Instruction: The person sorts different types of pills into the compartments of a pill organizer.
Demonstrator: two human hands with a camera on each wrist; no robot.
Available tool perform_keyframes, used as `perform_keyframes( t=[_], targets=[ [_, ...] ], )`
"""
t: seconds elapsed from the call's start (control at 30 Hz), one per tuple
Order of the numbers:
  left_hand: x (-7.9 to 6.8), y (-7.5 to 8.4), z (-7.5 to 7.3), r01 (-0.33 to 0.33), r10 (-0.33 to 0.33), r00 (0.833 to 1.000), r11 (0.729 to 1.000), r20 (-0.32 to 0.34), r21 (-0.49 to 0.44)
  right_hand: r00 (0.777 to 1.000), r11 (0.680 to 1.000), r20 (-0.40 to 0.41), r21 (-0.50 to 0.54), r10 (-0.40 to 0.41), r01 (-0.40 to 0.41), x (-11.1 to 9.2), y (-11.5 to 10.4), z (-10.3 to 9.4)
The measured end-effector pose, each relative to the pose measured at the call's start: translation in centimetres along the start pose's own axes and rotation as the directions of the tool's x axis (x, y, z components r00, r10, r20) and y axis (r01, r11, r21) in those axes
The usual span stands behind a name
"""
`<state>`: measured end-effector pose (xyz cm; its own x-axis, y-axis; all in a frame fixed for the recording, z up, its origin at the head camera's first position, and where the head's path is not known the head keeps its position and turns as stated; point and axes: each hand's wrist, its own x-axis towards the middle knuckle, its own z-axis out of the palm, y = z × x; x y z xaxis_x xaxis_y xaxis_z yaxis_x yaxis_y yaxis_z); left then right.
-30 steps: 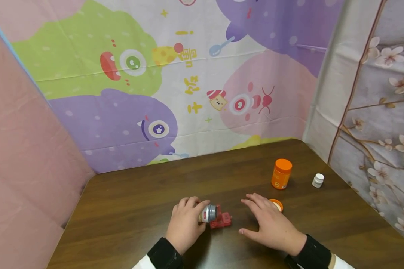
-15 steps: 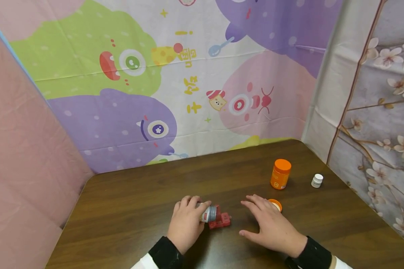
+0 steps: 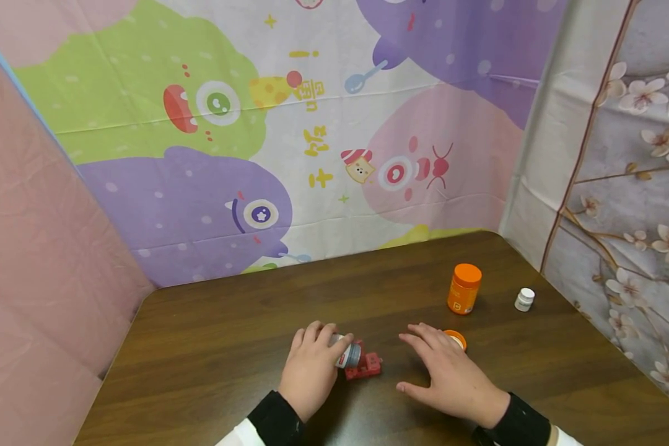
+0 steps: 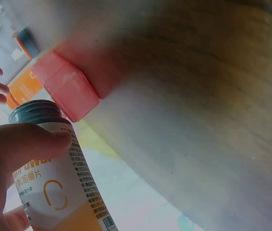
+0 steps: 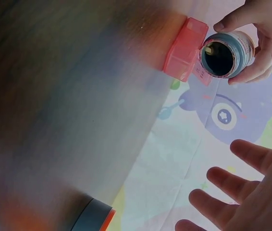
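My left hand (image 3: pixel 311 370) grips an uncapped pill bottle (image 4: pixel 59 187), white and orange with a grey neck and a big C on its label. In the head view the bottle is tipped, its mouth to the right over a red translucent pill box (image 3: pixel 371 365) with a raised lid. The right wrist view looks into the dark mouth, where a pale yellow tablet (image 5: pixel 209 49) lies near the rim. My right hand (image 3: pixel 451 378), fingers spread and holding nothing, hovers right of the pill box. It partly hides an orange-rimmed cap (image 3: pixel 458 338) lying upturned on the table.
Farther back on the right stands an orange jar (image 3: pixel 464 290) with its lid on. A small white bottle (image 3: pixel 524 300) stands to its right, near the table's edge. Printed cloths hang behind the brown table (image 3: pixel 228 322) and along its sides.
My left hand has tilted the bottle further, so its mouth points more downward at the pill box. My right hand has stayed nearly still.
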<state>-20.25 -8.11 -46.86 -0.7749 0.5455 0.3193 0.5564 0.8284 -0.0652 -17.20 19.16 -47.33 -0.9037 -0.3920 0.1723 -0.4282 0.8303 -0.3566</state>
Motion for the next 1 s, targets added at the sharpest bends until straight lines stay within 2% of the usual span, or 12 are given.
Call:
perform_keyframes(
  t=[0.5, 1.0],
  targets=[
    [0.00, 0.24, -0.11, -0.082, 0.087, 0.995, 0.993, -0.053, 0.089, 1.000, 1.000, -0.006, 0.008, -0.011, 0.011, -0.04, -0.06, 0.08],
    [0.20, 0.52, -0.08, -0.094, 0.096, 0.995, 0.988, -0.014, 0.123, 1.000, 1.000, -0.015, 0.008, -0.024, 0.025, -0.08, 0.05, 0.20]
  ],
)
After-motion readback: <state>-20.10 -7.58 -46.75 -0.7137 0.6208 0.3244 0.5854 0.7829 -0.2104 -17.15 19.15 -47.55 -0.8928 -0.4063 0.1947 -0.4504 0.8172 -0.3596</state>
